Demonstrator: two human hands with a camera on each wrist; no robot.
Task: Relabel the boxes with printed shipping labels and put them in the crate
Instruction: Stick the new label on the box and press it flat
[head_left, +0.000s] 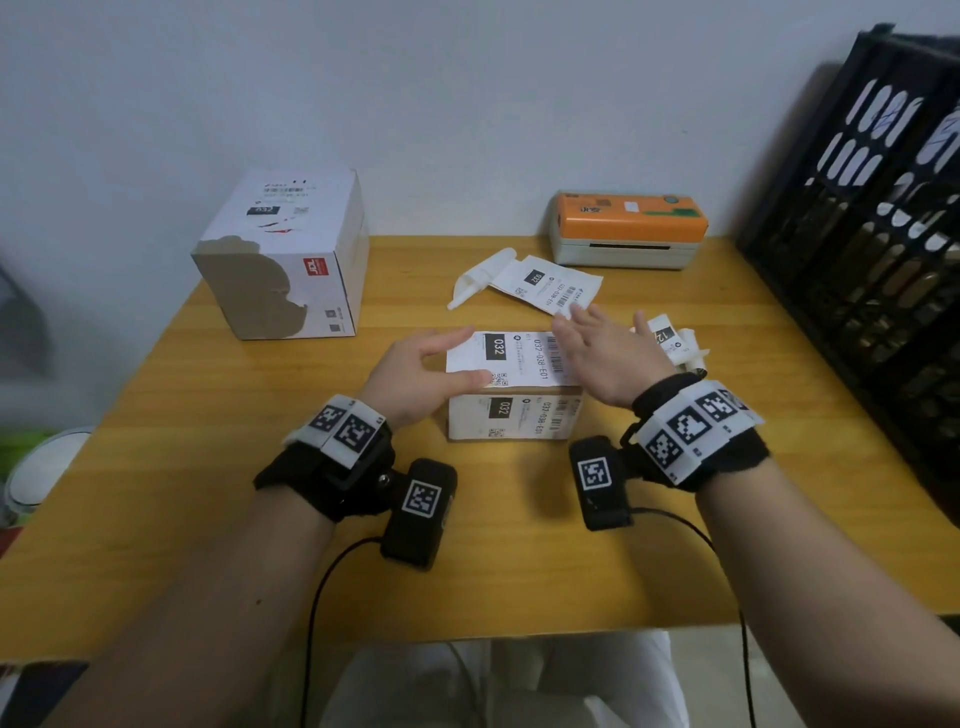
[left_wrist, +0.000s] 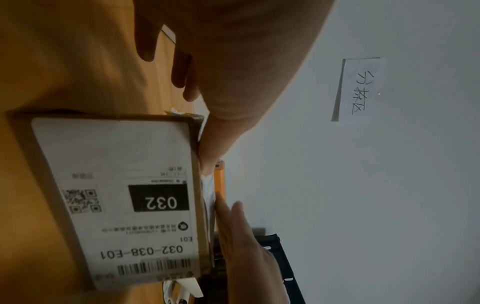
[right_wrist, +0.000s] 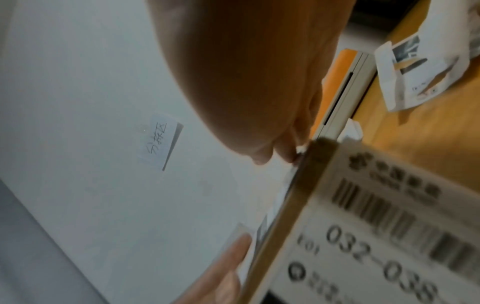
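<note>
Hands (head_left: 415, 374) flanking box (head_left: 514, 415), seemingly touching.

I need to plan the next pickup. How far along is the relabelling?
Done: the black crate already seems to hold labelled items, and peeled backings lie on the table. In hand: the left hand and right hand smooth a fresh label onto the small box. Left: crating it, then the large white box; a spare label waits near the printer.
</note>
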